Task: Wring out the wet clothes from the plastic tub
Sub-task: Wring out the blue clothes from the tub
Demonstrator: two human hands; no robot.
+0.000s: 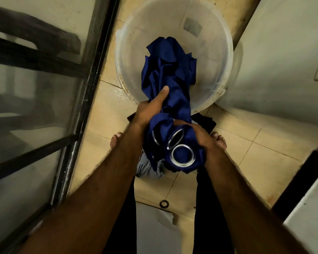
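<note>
**Blue cloth gathered over the tub, no tight twist to be seen yet**

In the middle of the frame both hands hold one bundle of blue cloth [165, 70]. The left hand [149, 110] grasps it at the near rim of the plastic tub [136, 33], with the thumb laid straight along the fabric. The right hand [200, 136], just below and to the right, is closed round the gathered end, where three metal rings [182, 155] are set in the cloth. The other end hangs down into the tub, in the upper centre of the frame.

By my judgement this piece is only at the beginning of its wringing. It is gathered and lifted, but the fabric shows loose folds and no tight twist, and I see no water running from it. No other cloth shows in the tub. A grey cloth [147, 167] lies on the tiled floor [103, 107] below the hands, and something dark [207, 121] lies right of them. These may be pieces already wrung, but this is a guess only.

Most fingers of both hands are hidden behind the bundle. The cloth covers part of the tub bottom, so I cannot tell if water stands there. The dark thing is mostly covered by the right hand.
</note>
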